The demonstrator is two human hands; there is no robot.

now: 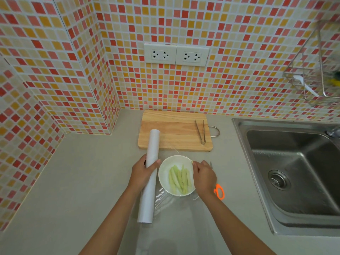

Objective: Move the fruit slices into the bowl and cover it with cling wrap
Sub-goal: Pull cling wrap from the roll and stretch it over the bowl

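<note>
Head view looks down on a grey bench (77,181) set in a corner of orange, red and cream mosaic tiles. A white bowl (162,178) stands near the front edge, and pale green fruit slices (179,178) lie inside it, side by side. A white cling wrap roll (150,177) lies just left of the bowl, running front to back, its far end overlapping the near left corner of a wooden cutting board (174,130). The left hand (144,172) curls its fingers and thumb round the roll about midway along it. A clear sheet of cling wrap (176,208) stretches from the roll over the bowl and spreads, wrinkled, on the bench in front. The right hand (203,176) rests at the bowl's right rim, its fingertips pinching the film at the rim's upper right. Orange-handled scissors (219,191) lie just right of that hand, partly hidden by it. Metal tongs (200,131) lie on the right part of the board. A steel sink (294,172) sits at the right, a wire rack (316,70) hangs on the wall above it, and two white wall sockets (176,54) are behind the board.
</note>
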